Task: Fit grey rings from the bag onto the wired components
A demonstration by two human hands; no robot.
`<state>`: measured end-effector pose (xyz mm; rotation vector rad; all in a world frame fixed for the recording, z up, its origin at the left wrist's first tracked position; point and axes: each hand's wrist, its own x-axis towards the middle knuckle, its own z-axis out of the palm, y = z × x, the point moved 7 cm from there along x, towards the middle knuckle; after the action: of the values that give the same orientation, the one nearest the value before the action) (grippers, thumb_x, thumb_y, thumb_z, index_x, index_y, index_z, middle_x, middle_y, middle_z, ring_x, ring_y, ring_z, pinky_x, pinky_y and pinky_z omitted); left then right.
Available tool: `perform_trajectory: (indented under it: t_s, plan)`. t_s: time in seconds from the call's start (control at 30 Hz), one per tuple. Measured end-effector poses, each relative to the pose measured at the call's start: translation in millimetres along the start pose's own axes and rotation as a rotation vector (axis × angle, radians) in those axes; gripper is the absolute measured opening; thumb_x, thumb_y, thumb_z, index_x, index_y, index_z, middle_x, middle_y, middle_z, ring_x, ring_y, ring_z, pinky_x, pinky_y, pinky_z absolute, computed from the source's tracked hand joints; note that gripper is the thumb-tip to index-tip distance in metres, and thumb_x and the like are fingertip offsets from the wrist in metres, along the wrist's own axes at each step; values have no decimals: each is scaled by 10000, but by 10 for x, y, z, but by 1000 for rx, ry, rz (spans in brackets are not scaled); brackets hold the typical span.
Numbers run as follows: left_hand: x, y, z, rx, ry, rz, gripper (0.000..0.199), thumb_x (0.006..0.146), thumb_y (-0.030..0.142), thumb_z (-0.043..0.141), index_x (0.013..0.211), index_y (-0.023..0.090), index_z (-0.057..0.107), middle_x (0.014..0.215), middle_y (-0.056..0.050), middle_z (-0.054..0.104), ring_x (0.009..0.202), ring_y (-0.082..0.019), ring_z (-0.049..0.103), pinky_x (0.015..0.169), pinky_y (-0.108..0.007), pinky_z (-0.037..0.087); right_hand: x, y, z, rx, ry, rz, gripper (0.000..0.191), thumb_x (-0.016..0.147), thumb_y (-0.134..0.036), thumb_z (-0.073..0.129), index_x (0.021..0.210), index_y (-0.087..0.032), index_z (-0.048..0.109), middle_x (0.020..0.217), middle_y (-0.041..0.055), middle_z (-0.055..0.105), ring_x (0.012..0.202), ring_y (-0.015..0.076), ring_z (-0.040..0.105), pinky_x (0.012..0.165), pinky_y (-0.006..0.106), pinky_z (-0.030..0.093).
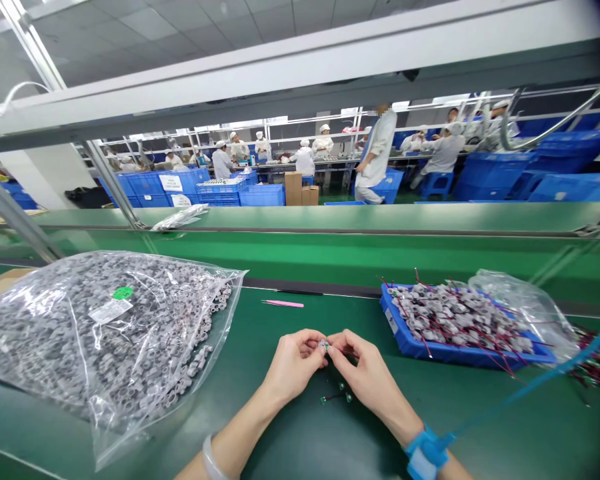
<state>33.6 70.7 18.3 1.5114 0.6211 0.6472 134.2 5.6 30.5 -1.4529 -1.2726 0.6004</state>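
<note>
Fingers around a tiny part — half hidden, unclear

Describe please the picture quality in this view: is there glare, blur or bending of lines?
In the head view, the wide lens bends the long white beam, and the top right corner falls dark. Also in the head view, the plastic bag shows soft glare from the ceiling lights, while the left hand, right hand and small part look fairly sharp.

Plastic bag of rings left, wired rings in tray right, conveyor belt behind
</note>
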Motion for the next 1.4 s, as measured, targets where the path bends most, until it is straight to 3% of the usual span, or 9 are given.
perform_trajectory:
  t_s: [0.3, 0.43, 0.6, 0.7, 0.97, 1.1, 1.27, 1.33, 1.4]
  plan:
    - [-55, 75, -22, 181, 139, 92, 219, 793, 276, 590, 914, 124, 690, 768, -74, 691, 634, -168, 648, 628, -275, 556, -32, -44, 18, -33, 47, -71, 207, 888, -268, 481, 700, -191, 521, 798, 40, 638, 734, 163, 604, 696, 262, 474]
    - [-84, 136, -34, 310, 191, 195, 214, 803, 273, 588, 938, 153, 702, 814, -65, 705, 703, -183, 677, 671, -276, 572, -67, -136, -15, -224, 101, -193, 198, 909, -190, 432, 746, -191, 542, 848, 45, 610, 772, 164, 581, 715, 273, 449]
    - [-92, 108, -39, 243, 184, 205, 335, 794, 327, 617, 1075, 149, 662, 941, -76, 720, 759, -195, 701, 736, -305, 591, -66, -369, -180, -578, 170, -309, 198, 902, -139, 453, 741, -191, 554, 846, 36, 585, 785, 170, 537, 719, 302, 379]
    - [-96, 131, -75, 295, 210, 214, 362, 793, 354, 629, 1097, 157, 650, 956, -77, 721, 773, -202, 699, 745, -314, 587, -20, -519, -549, -687, 297, -346, 202, 902, -167, 467, 740, -191, 585, 855, 45, 594, 838, 190, 543, 749, 324, 363]
    - [-118, 198, -110, 459, 232, 339, 211, 864, 335, 559, 1011, 231, 668, 953, -49, 700, 795, -200, 667, 700, -287, 548, 24, -492, -2042, -841, 677, -297, 237, 836, -347, 513, 681, -206, 623, 803, 68, 632, 829, 237, 567, 793, 376, 421]
    - [-130, 222, -80, 483, 209, 383, 181, 877, 306, 542, 989, 237, 667, 942, -44, 695, 784, -195, 653, 706, -280, 526, -4, -262, -2378, -920, 685, -174, 297, 803, -420, 500, 676, -203, 658, 824, 83, 671, 829, 264, 581, 773, 403, 433]
    - [-145, 280, -87, 496, 215, 414, 172, 888, 277, 524, 963, 235, 674, 918, -41, 694, 793, -196, 646, 725, -286, 507, -151, -369, -2233, -889, 743, -215, 328, 858, -434, 447, 767, -199, 657, 854, 87, 654, 852, 265, 571, 781, 402, 430]
    - [-148, 301, -90, 508, 218, 422, 182, 897, 263, 507, 951, 227, 677, 919, -45, 694, 815, -196, 643, 745, -290, 501, -159, -472, -1947, -766, 618, -263, 289, 887, -404, 447, 787, -203, 629, 821, 74, 630, 812, 232, 571, 763, 361, 433]
    - [-145, 313, -97, 511, 218, 424, 195, 903, 254, 492, 948, 219, 679, 920, -50, 694, 825, -195, 640, 759, -294, 496, -140, -506, -1540, -622, 384, -246, 240, 902, -374, 458, 799, -212, 602, 800, 60, 614, 769, 208, 561, 725, 331, 435]
